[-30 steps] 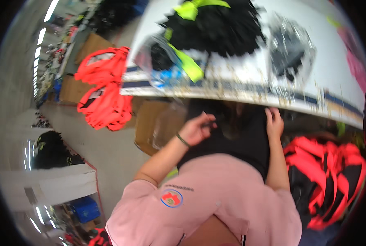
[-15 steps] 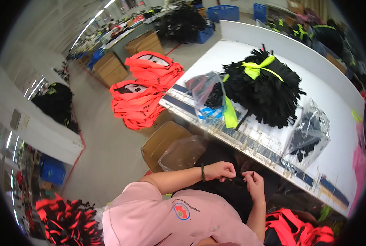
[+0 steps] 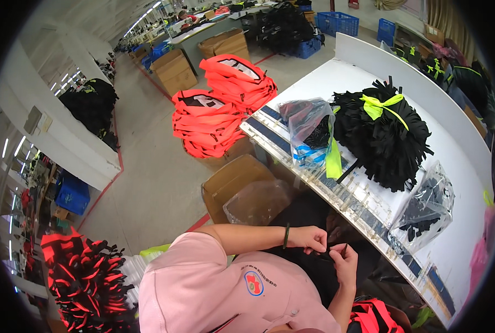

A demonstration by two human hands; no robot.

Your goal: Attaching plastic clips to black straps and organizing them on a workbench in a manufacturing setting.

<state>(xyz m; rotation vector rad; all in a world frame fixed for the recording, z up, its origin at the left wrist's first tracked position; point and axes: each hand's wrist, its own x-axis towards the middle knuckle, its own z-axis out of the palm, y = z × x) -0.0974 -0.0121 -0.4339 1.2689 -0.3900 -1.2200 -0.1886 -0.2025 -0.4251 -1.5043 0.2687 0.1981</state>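
My left hand (image 3: 309, 240), with a dark bracelet (image 3: 286, 236) at its wrist, is closed with the fingertips pinched. Close by on its right, my right hand (image 3: 344, 261) is pinched too, thumb against fingers. Something small and dark seems to lie between the fingertips, but against the black cloth (image 3: 297, 261) on my lap I cannot make out what it is. Both hands are held over my lap, near the front edge of the white table (image 3: 336, 83).
On the table lie a tied bundle of black strips (image 3: 380, 144) and two clear bags, one (image 3: 428, 205) holding black pieces. Orange-red stacked fabric pieces (image 3: 214, 127) stand left of it, above an open carton (image 3: 231, 183). Red-and-black strips (image 3: 86, 277) lie at lower left.
The whole view has swung, so the table and stacks sit farther right. My hands have come slightly closer together, both still pinched.
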